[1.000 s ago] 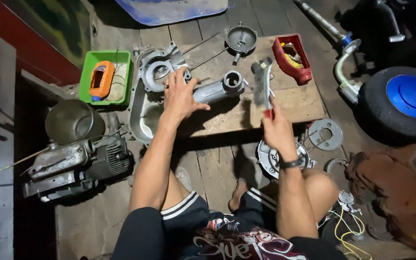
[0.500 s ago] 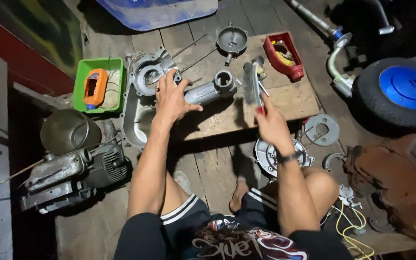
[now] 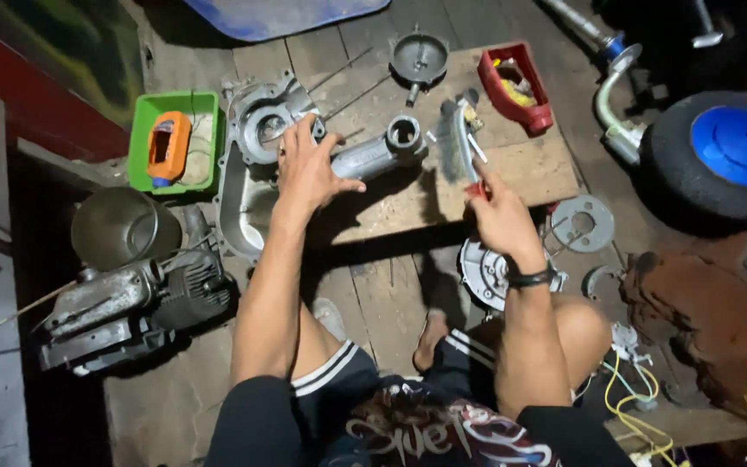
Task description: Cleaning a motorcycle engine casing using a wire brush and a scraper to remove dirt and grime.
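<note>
Left hand (image 3: pixel 309 169) has slid off the crankcase (image 3: pixel 265 130), fingers now spread flat on the grey housing (image 3: pixel 373 156) lying on the board (image 3: pixel 520 173), while right hand (image 3: pixel 499 216) keeps its fingers pinched on the red-handled brush (image 3: pixel 464 143), just right of that housing, indicating cleaning continues.

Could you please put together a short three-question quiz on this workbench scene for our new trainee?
1. True or false: the left hand rests on the grey metal cylinder part on the wooden board.
2. What does the right hand hold? A) a brush with a red handle B) a hammer C) a yellow cable
3. Fill in: the orange object lies in a ____ tray.

Key: 1 true; 2 A; 3 green.
</note>
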